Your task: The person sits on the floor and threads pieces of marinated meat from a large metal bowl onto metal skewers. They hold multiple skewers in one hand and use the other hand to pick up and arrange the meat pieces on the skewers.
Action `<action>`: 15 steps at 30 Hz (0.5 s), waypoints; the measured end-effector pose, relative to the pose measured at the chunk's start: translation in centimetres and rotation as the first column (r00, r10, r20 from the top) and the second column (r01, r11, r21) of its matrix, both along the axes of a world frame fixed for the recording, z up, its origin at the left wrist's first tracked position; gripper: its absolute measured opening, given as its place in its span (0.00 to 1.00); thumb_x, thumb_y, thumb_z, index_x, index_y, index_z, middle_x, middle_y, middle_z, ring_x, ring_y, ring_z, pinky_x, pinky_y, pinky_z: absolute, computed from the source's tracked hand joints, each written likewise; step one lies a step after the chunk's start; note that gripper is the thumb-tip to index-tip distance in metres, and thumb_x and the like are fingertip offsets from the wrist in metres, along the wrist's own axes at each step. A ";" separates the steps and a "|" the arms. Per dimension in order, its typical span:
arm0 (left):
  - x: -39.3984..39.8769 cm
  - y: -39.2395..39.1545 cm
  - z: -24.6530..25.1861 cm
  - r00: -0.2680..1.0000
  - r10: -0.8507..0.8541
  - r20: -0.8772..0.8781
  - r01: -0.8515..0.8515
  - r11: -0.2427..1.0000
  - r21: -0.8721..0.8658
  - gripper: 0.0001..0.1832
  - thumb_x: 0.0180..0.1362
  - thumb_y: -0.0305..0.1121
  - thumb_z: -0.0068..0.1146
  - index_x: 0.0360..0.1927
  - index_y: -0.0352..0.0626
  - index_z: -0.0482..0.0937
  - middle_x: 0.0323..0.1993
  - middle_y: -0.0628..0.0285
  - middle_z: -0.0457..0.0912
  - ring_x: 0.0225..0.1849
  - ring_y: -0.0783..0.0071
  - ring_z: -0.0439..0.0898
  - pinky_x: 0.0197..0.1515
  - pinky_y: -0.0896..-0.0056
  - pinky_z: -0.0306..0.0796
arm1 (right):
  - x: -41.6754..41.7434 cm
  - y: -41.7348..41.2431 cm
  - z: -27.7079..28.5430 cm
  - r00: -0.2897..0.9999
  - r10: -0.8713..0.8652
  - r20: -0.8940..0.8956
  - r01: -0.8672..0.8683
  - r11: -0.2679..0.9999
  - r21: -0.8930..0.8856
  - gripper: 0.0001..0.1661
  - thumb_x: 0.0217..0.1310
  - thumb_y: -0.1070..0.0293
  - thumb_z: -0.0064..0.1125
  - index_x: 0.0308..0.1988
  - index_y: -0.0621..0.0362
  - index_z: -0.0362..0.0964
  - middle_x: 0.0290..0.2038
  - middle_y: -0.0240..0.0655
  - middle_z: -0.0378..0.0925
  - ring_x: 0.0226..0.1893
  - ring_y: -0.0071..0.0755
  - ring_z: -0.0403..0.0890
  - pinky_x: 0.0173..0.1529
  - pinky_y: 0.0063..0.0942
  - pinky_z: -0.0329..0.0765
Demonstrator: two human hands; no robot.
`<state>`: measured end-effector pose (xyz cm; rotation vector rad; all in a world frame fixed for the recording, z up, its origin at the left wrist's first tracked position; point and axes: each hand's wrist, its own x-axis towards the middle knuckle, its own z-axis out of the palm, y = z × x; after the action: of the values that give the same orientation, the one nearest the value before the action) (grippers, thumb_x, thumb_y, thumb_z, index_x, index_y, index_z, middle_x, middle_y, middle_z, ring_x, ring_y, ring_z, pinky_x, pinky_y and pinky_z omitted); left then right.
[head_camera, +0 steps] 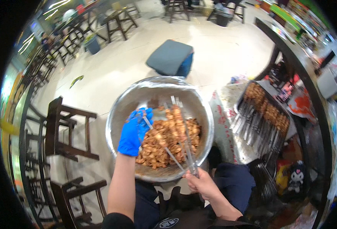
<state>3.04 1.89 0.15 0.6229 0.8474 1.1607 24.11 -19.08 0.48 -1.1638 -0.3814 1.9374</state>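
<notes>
My left hand (134,131), in a blue disposable glove, is curled at the upper end of a metal skewer (174,159) inside a large steel bowl (115,120). Whether meat is hidden within its fingers is unclear. A few meat pieces (159,138) are threaded midway along that skewer. My bare right hand (200,181) grips its lower end at the bowl's near rim. The same hand holds several more skewers, whose upper parts carry meat (175,121). Beneath them, loose chunks of marinated-looking meat (154,154) fill the bowl's bottom.
On the right, a tray (290,126) holds many loaded skewers (267,106), handles towards me. Bare skewers (261,180) lie below it. A blue-grey bin (170,57) stands beyond the bowl. Dark wooden stools (68,128) are at left; a dark-edged counter (303,65) curves along the right.
</notes>
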 end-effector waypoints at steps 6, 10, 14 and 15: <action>-1.1 -0.4 -1.0 0.988 0.113 -0.108 -0.108 0.993 0.045 0.20 0.65 0.32 0.47 0.59 0.36 0.69 0.56 0.52 0.74 0.57 0.64 0.74 0.56 0.65 0.71 | -0.4 0.4 -0.7 0.999 0.054 -0.004 -0.054 0.998 0.040 0.05 0.67 0.68 0.48 0.39 0.56 0.64 0.19 0.23 0.62 0.16 0.13 0.59 0.18 0.15 0.54; -0.4 0.2 -2.2 0.993 0.091 -0.073 -0.086 0.994 0.065 0.18 0.66 0.33 0.46 0.56 0.36 0.71 0.54 0.53 0.76 0.53 0.67 0.76 0.50 0.72 0.73 | -0.2 0.4 -0.7 0.998 0.054 0.013 -0.054 0.997 0.048 0.05 0.67 0.68 0.48 0.38 0.57 0.64 0.20 0.23 0.63 0.16 0.13 0.59 0.19 0.16 0.55; -0.6 0.4 -3.1 0.995 0.103 -0.008 -0.102 0.993 0.060 0.17 0.66 0.31 0.46 0.55 0.33 0.71 0.52 0.49 0.76 0.52 0.66 0.77 0.46 0.75 0.74 | -0.6 0.2 -1.1 1.000 0.029 -0.003 -0.029 0.997 0.073 0.04 0.67 0.68 0.49 0.38 0.56 0.64 0.19 0.23 0.63 0.16 0.14 0.60 0.19 0.17 0.56; -0.7 0.7 -3.5 0.993 0.115 0.001 -0.115 0.992 0.051 0.17 0.66 0.31 0.47 0.55 0.32 0.71 0.52 0.49 0.75 0.52 0.65 0.76 0.45 0.75 0.74 | -0.8 0.3 -1.1 1.000 0.020 -0.008 -0.019 0.997 0.080 0.04 0.66 0.69 0.49 0.37 0.56 0.64 0.19 0.23 0.62 0.16 0.14 0.60 0.19 0.17 0.56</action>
<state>2.30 2.54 -3.38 0.6236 0.8662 1.2902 23.31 -18.81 -0.62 -1.1041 -0.4627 1.9253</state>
